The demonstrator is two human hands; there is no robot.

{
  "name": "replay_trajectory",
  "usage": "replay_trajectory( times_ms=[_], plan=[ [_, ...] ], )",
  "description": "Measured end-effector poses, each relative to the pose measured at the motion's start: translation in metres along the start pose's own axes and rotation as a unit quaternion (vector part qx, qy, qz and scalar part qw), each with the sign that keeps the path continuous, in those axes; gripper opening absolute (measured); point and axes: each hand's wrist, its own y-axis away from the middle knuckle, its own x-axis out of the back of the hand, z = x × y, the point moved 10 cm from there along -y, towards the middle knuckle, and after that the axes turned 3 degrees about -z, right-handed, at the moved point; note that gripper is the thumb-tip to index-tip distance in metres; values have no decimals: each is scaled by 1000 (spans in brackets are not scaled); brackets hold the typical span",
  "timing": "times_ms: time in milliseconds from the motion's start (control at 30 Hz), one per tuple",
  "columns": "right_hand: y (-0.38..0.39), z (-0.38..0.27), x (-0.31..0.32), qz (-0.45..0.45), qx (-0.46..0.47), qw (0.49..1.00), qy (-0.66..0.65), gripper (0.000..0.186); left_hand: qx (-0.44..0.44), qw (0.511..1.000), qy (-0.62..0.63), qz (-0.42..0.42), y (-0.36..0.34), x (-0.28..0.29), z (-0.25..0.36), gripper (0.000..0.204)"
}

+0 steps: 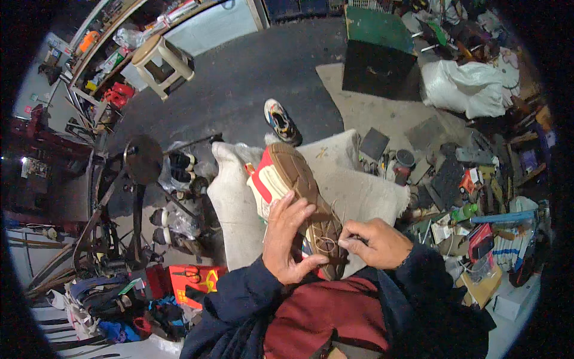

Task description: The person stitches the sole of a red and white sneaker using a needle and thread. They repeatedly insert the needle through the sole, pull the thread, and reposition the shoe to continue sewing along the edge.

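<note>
A white, red and cream sneaker (pixel 305 185) lies across my lap with its brown sole facing up. My left hand (pixel 287 236) grips it from the left side, fingers on the sole and thumb reaching over near the end closest to me. Thin pale thread (pixel 326 239) loops loosely over that part of the sole. Just to the right, my right hand (pixel 379 244) is closed in a pinch on a small dark tool (pixel 359 239), mostly hidden by the fingers. A whitish cloth (pixel 376 194) spreads under the sneaker.
Another sneaker (pixel 280 121) stands on the floor beyond the cloth. At left are a metal stand (pixel 142 158) and a stool (pixel 161 63). Tools and small boxes clutter the right, near a green bottle (pixel 464 212). A dark box (pixel 379 69) and white sack (pixel 466 87) sit far right.
</note>
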Motion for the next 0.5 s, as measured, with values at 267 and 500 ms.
replay_trajectory(
  times_ms=[267, 500],
  plan=[
    [-9, -7, -8, -166, 28, 986, 11, 14, -15, 1000, 11, 6, -4, 4, 4, 95],
    [-6, 6, 6, -82, -21, 991, -105, 14, -14, 1000, 10, 9, -3, 5, 2, 96]
  ],
)
